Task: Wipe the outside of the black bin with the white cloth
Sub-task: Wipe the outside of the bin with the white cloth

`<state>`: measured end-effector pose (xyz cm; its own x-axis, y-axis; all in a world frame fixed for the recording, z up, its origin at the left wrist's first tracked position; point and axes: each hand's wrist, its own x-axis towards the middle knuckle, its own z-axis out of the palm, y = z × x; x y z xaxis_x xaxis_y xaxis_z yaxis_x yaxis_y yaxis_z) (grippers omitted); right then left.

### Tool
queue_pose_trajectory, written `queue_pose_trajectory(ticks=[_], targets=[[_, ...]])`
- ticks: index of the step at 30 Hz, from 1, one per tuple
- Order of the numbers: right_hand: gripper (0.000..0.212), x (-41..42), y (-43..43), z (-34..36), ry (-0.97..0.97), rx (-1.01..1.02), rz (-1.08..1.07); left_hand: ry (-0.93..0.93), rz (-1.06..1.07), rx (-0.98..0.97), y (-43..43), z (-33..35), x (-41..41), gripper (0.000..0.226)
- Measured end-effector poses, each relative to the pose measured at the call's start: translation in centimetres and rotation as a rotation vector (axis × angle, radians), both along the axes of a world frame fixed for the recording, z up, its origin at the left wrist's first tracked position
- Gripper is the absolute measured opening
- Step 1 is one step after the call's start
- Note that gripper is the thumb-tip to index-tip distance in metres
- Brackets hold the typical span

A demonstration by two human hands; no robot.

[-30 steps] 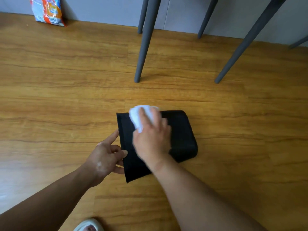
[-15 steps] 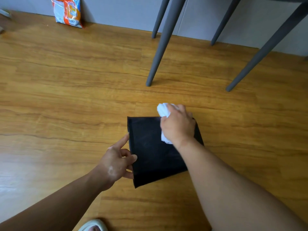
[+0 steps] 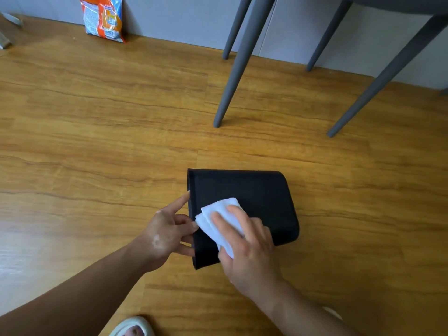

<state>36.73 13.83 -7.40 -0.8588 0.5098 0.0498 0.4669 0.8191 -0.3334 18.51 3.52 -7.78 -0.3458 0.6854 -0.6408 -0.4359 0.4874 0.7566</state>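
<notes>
The floor (image 3: 97,141) fills the frame. The bin (image 3: 254,190) lies on its side just below centre, one broad wall turned up for wiping. The right hand (image 3: 252,253), lower centre, presses down with straight, spread fingers, likely for even pressure. The left hand (image 3: 164,234), left of the bin, braces the rim with loosely bent fingertips, clasping nothing, probably to stop sliding. The cloth (image 3: 218,217) is pinned under the right fingers near the rim.
</notes>
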Motion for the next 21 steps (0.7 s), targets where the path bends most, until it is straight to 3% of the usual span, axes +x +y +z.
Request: queue_pose_trajectory(ticks=[2, 6, 10, 12, 17, 19, 21], targets=[[0.073, 1.1, 2.0, -0.3, -0.014, 0.018, -0.046, -0.005, -0.001, 0.004, -0.1, -0.2, -0.1, 0.077], [0.065, 2.5, 7.6, -1.1, 0.000, 0.008, -0.425, -0.020, -0.012, 0.019, -0.2, 0.1, 0.1, 0.079], [0.063, 0.6, 7.9, -1.0, 0.034, -0.051, -0.656, -0.009, -0.011, 0.005, 0.1, 0.3, 0.2, 0.079], [0.065, -1.1, 4.7, -0.6, 0.047, -0.025, -0.636, -0.012, -0.004, -0.001, 0.3, 0.2, 0.2, 0.078], [0.069, -2.7, -4.3, -0.5, 0.129, -0.054, -0.241, 0.003, -0.032, -0.001, 0.5, 0.6, -0.2, 0.072], [0.070, -1.7, -2.9, -0.7, 0.115, -0.050, -0.227, 0.021, -0.018, -0.006, 0.5, 0.7, -0.1, 0.074], [0.071, 0.0, -0.1, -1.2, 0.098, -0.030, -0.349, 0.024, 0.008, -0.009, 0.5, 0.8, 0.0, 0.076]])
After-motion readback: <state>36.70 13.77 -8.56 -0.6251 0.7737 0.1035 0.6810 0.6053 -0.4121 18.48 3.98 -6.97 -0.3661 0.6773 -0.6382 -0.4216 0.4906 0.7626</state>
